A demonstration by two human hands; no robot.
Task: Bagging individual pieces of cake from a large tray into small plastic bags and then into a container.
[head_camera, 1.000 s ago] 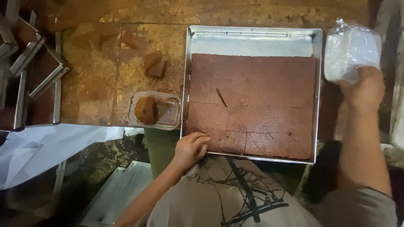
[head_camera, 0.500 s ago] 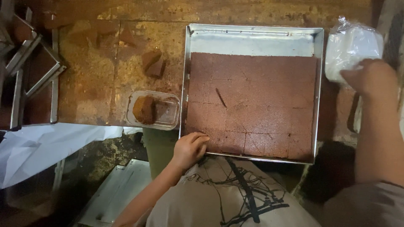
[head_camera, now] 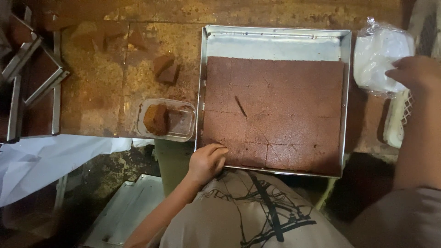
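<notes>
A square metal tray [head_camera: 275, 33] holds a flat brown cake slab [head_camera: 275, 110] scored into squares, with a bare strip at its far end. My left hand [head_camera: 207, 161] rests on the tray's near left corner, its fingers curled over the rim and touching the cake's corner piece. Off to the right, my right hand [head_camera: 413, 73] has its fingers curled on a clear plastic bag [head_camera: 379, 55] of white containers, which lies beside the tray's far right corner.
A small clear plastic box [head_camera: 166, 120] with one brown cake piece stands left of the tray. Loose cake chunks [head_camera: 165, 69] lie on the stained worktop. Metal frames [head_camera: 34, 82] are stacked far left; a white sheet [head_camera: 41, 160] hangs below them.
My right hand has moved up from beside the tray to the plastic bag. My left hand has stayed on the tray's corner.
</notes>
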